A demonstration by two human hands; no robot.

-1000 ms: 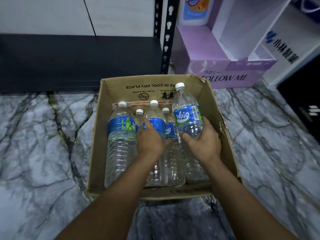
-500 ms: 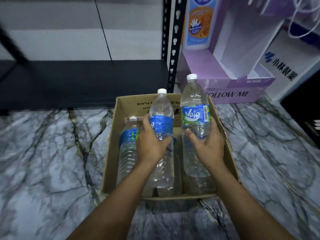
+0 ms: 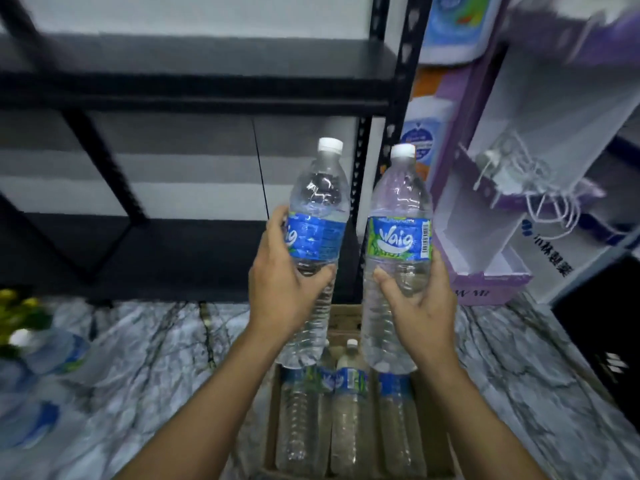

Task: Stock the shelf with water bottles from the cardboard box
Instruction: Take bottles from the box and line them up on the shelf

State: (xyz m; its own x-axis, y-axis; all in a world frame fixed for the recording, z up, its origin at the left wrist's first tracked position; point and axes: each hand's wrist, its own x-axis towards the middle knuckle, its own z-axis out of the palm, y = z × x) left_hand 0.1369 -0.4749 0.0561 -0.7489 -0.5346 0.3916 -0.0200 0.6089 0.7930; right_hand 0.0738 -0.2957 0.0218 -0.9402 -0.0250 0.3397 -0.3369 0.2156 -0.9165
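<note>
My left hand (image 3: 282,285) grips a clear water bottle (image 3: 317,209) with a blue label and white cap, held upright above the cardboard box (image 3: 272,420). My right hand (image 3: 420,303) grips a second, larger bottle (image 3: 398,209) with a blue-green label, also upright beside the first. Both bottles are lifted in front of the black shelf (image 3: 194,90), level with its lower bay (image 3: 166,251). Three more bottles (image 3: 348,403) stand in the box below my forearms.
A black perforated shelf upright (image 3: 403,81) rises just behind the bottles. A purple display box (image 3: 485,282) with white cords stands to the right. Blurred plastic-wrapped bottles (image 3: 38,362) lie on the marble floor (image 3: 156,358) at left.
Both hands have lifted their bottles out of the box and up toward the shelf. The view has tilted upward, showing more of the shelf.
</note>
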